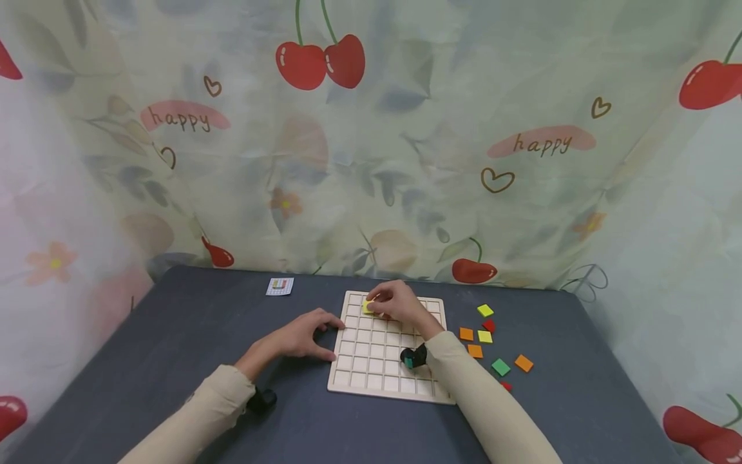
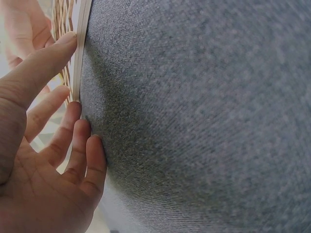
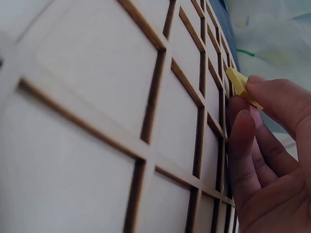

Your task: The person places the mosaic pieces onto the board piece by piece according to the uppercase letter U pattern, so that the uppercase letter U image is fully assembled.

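Note:
A pale wooden grid board (image 1: 361, 367) lies on the dark table, its square cells set off by raised strips. Over its far left part, my right hand (image 1: 397, 303) pinches a yellow square tile (image 3: 238, 86) between thumb and fingers, tilted close to the cells in the right wrist view. My left hand (image 1: 304, 335) rests at the board's left edge, thumb and fingertips right at the rim, with fingers spread and only loosely bent. In the left wrist view the left thumb (image 2: 43, 63) lies along the board's side.
Loose square tiles lie right of the board: yellow (image 1: 485, 310), orange (image 1: 524, 363), green (image 1: 501, 368) and red (image 1: 489, 325). A small card (image 1: 280, 287) with a coloured pattern lies at the back left. A printed curtain (image 1: 371, 161) hangs behind the table.

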A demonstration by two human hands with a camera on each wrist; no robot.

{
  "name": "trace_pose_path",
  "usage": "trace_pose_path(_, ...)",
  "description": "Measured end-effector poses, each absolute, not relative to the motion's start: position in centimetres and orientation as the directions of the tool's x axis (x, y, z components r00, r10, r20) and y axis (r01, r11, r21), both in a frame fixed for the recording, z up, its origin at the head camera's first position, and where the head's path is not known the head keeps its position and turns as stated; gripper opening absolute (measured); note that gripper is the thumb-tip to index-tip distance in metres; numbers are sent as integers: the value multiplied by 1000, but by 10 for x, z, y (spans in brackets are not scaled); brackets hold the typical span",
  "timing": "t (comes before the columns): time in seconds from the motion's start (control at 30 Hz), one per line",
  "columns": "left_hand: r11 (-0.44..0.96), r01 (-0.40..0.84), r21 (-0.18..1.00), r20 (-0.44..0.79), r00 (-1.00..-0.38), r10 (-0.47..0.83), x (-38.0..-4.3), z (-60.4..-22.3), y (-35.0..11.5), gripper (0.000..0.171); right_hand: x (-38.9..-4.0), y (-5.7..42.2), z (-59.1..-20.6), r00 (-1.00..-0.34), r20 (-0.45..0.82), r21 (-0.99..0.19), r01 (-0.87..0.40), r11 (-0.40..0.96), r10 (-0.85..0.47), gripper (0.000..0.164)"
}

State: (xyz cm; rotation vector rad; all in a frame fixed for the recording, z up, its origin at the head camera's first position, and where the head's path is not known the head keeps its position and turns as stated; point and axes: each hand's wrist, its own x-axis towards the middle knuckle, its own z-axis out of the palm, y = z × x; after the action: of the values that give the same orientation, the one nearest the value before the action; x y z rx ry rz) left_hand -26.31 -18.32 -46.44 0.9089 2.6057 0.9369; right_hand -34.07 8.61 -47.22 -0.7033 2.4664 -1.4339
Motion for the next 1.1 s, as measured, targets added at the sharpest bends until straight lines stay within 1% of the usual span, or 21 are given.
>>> trace_pose_path(0.17,602,475,642,-5,-782,623,-263,-464,-183,57,-339,83,-472,-856,103,-821,-361,443,-507,12)
trace_pose_path(0.5,613,471,634,-10,-788,616,-263,-465,-184,57,-340,79,-471,-848,115,-759,-411,505,-518,11)
trace_pose_path(0.77,593,477,648,2,-780,626,-263,-465,-184,57,-338,78,-469,-848,115,-739,-421,526,-517,9)
trace_pose_path(1.1,594,481,644,5,-780,626,-263,-466,-184,57,-340,78,-471,-858,103,-748,-400,529,-504,9)
